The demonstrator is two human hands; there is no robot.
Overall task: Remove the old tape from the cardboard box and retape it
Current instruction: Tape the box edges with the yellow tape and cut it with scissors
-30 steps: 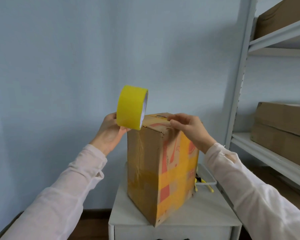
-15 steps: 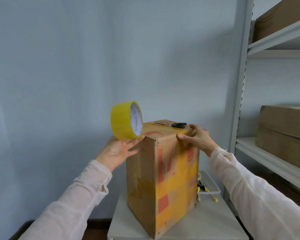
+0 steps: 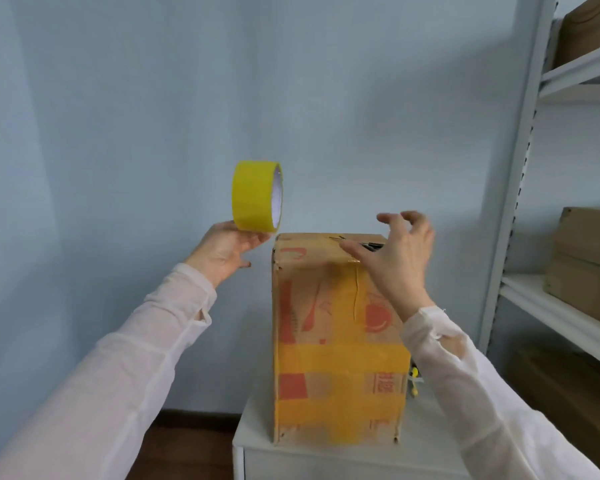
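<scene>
A tall cardboard box (image 3: 336, 341) with red print and bands of yellow tape stands upright on a small white cabinet (image 3: 257, 441). My left hand (image 3: 224, 249) holds a yellow tape roll (image 3: 255, 196) upright, left of the box's top corner and slightly above it. My right hand (image 3: 397, 258) hovers with fingers spread over the box's top front edge, holding nothing. Black scissors (image 3: 369, 244) lie on top of the box, partly hidden behind my right hand.
A white metal shelf rack (image 3: 513, 188) stands at the right with brown cardboard boxes (image 3: 586, 258) on its shelves. A yellow-handled object (image 3: 413, 379) lies on the cabinet behind the box. A pale blue wall is close behind.
My right hand has lifted off the box's top edge and opened. The box now faces me squarely. My left hand has moved the tape roll left, away from the box.
</scene>
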